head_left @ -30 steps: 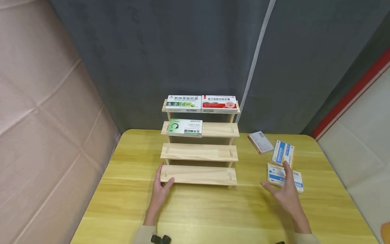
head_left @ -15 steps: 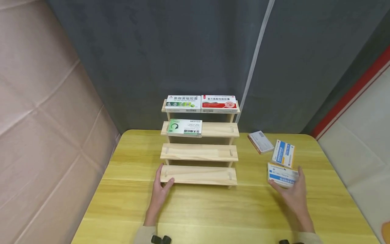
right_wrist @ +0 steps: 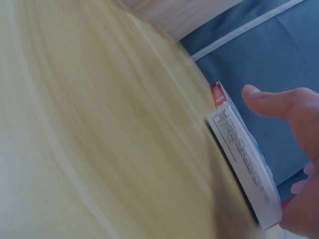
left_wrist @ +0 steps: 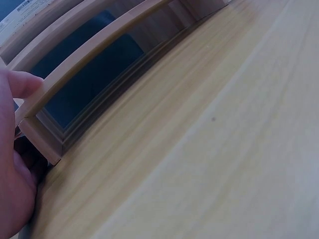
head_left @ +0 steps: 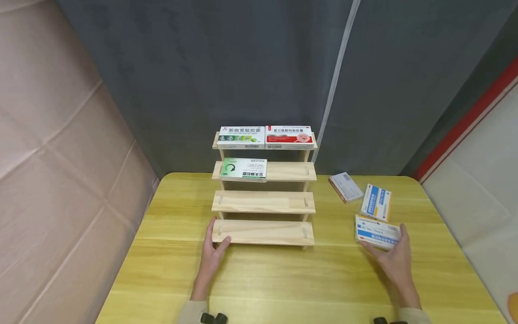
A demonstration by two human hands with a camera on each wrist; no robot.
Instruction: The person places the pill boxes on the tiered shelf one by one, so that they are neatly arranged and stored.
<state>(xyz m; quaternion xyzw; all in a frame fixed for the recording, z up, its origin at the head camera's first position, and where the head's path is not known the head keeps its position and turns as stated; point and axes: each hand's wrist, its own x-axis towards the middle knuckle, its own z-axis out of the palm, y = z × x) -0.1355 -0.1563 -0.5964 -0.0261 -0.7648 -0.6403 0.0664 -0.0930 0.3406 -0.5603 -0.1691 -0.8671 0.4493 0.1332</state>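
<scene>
A four-step pale wooden display rack (head_left: 263, 231) stands at the middle of the table. At its lower left corner my left hand (head_left: 212, 257) grips the bottom step; the left wrist view shows the thumb (left_wrist: 25, 84) on the front edge and fingers around the side. On the right, a blue-and-white medicine box (head_left: 376, 232) lies flat on the table. My right hand (head_left: 394, 261) is spread around its near side, thumb by the left end and fingers by the right end. In the right wrist view that thumb (right_wrist: 269, 102) appears apart from the box.
The top step carries a green-and-white medicine box (head_left: 241, 137) and a red-and-white one (head_left: 289, 137). Another green-and-white box (head_left: 244, 168) lies on the second step. Behind the right hand's box lie a blue-and-yellow box (head_left: 376, 202) and a brown-edged box (head_left: 346, 187). A grey curtain (head_left: 226, 67) hangs behind.
My right hand has moved right and toward me, from above the boxes to around the nearest blue-and-white box. My left hand has stayed on the rack. The boxes have not visibly moved.
</scene>
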